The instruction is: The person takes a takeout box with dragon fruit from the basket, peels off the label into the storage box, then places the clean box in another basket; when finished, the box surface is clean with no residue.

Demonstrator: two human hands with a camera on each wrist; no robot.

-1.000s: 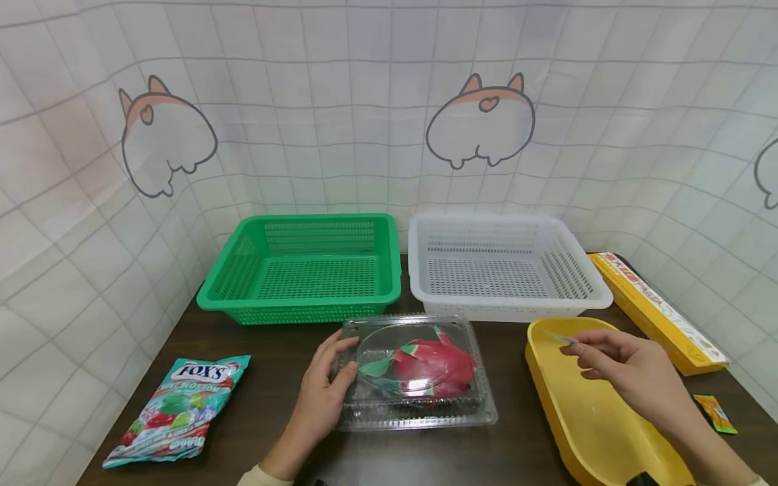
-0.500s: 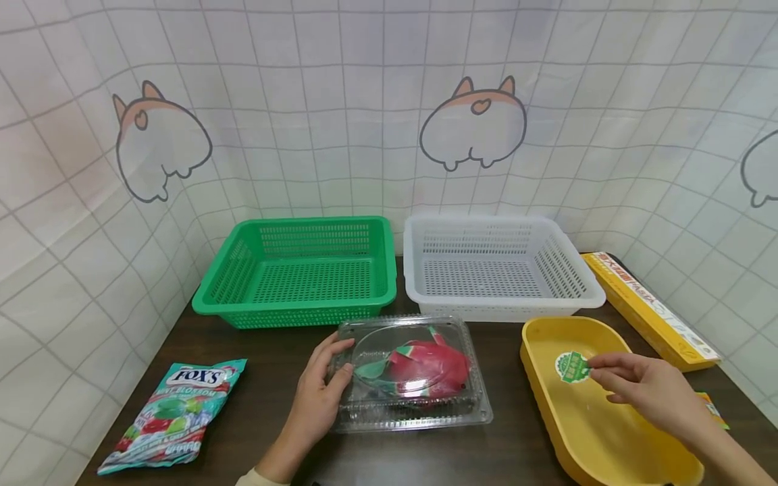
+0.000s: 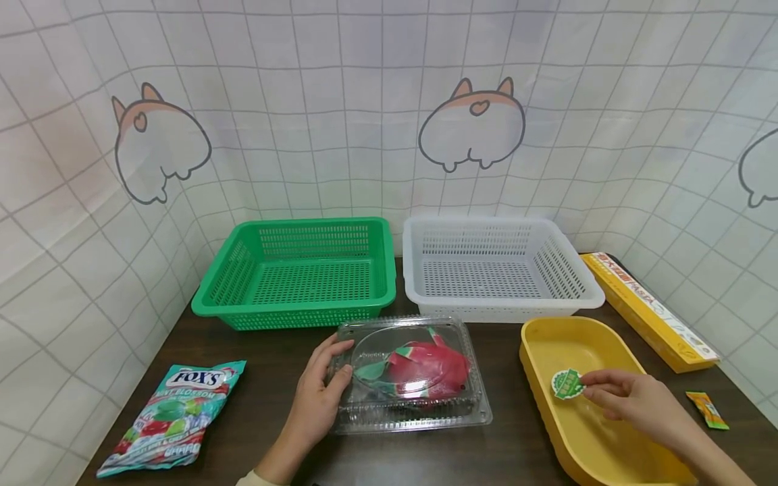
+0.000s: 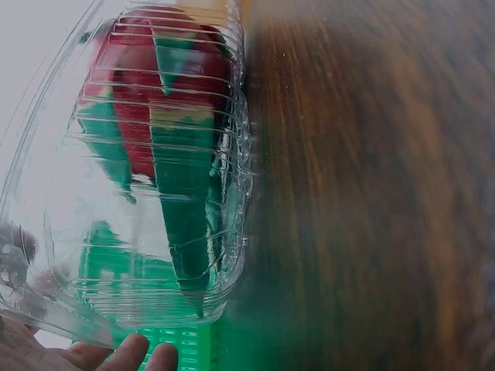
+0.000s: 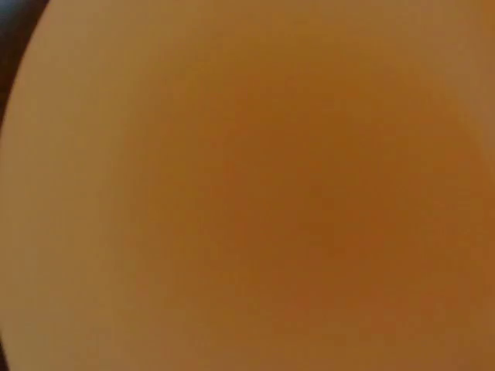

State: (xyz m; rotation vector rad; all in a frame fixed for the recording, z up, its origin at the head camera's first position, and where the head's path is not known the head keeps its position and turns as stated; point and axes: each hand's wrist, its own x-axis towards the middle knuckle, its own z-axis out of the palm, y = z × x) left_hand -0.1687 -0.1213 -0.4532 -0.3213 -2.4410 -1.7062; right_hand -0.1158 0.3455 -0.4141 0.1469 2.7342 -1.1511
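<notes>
My left hand point(image 3: 319, 391) rests against the left end of a clear plastic clamshell container point(image 3: 371, 418), its fingers loosely spread. Inside the container lies a red dragon fruit point(image 3: 428, 371) with green scales, seen close up as a dragon fruit point(image 4: 135, 116) in the left wrist view. Over the yellow tray point(image 3: 592, 337), my right hand point(image 3: 638, 401) pinches the edge of a round green-and-white sticker point(image 3: 568, 383) between thumb and fingers. Only blurred yellow-orange fills the right wrist view; neither hand nor sticker shows there.
A green basket point(image 3: 304, 307) and a white basket point(image 3: 504, 307) stand at the back. A FOX'S candy bag point(image 3: 173, 418) lies at the left. At the right are a long yellow pasta box point(image 3: 650, 314) and a small orange-green packet point(image 3: 707, 410).
The right hand has lowered toward the tray, and the sticker has turned from edge-on to face-up in its grip. The left hand stays at the container. The head view has shifted slightly.
</notes>
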